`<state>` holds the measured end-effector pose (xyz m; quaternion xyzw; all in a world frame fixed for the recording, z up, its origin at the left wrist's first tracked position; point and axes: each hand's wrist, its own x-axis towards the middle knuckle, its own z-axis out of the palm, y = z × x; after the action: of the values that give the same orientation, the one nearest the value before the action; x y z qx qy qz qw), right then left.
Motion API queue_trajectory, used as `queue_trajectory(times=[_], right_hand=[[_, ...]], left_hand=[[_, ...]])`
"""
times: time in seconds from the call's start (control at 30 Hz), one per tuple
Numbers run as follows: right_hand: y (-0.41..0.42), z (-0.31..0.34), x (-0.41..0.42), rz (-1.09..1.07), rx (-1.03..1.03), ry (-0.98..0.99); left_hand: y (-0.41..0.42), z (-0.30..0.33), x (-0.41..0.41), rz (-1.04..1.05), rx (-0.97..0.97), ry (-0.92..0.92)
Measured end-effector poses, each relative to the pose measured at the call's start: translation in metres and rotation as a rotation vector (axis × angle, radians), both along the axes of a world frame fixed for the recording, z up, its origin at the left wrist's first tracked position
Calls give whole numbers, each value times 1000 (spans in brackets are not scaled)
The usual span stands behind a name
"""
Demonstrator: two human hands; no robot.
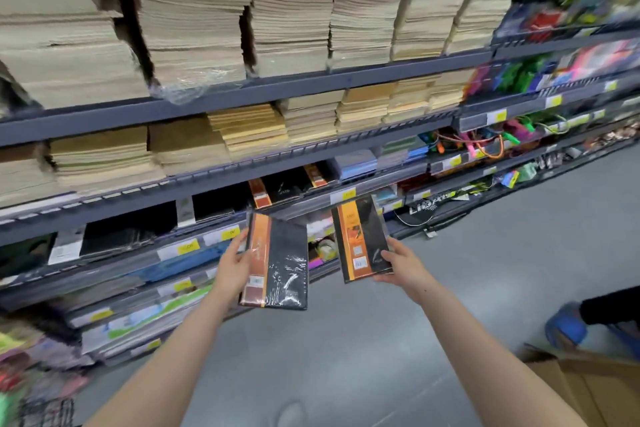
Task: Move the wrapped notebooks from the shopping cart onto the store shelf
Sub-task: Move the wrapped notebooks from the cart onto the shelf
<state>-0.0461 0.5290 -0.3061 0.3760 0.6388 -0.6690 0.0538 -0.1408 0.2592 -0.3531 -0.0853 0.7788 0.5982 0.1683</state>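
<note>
left hand (232, 265) gripped 1 wrapped notebook (277, 263) | right hand (401, 263) gripped another (358, 239) | covers faced up, likely to match shelf (221, 180) stock

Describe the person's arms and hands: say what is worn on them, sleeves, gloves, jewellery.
Both forearms are bare up to the frame's lower edge; no sleeves show. The left hand and right hand wear no gloves. No watch, bracelet or ring shows on either.

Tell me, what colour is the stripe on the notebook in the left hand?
Orange, on a black cover; the head view shows the notebook in the left hand.
</note>
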Motion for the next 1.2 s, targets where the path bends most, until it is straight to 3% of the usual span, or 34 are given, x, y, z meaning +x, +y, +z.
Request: queue_trajectory(times=[0.43,0.63,0.87,1.2], right_hand=[[60,-14,-110,152,-127,15],[70,-46,-181,140,-281,-49],[69,-70,-239,224,-297,-48],[65,-106,-231,266,-215,17]], left_hand=[[30,7,-51,231,-29,72],[51,-16,-55,439,-20,49],[59,-48,-37,596,14,-19],[76,-49,-36,612,82,-50]])
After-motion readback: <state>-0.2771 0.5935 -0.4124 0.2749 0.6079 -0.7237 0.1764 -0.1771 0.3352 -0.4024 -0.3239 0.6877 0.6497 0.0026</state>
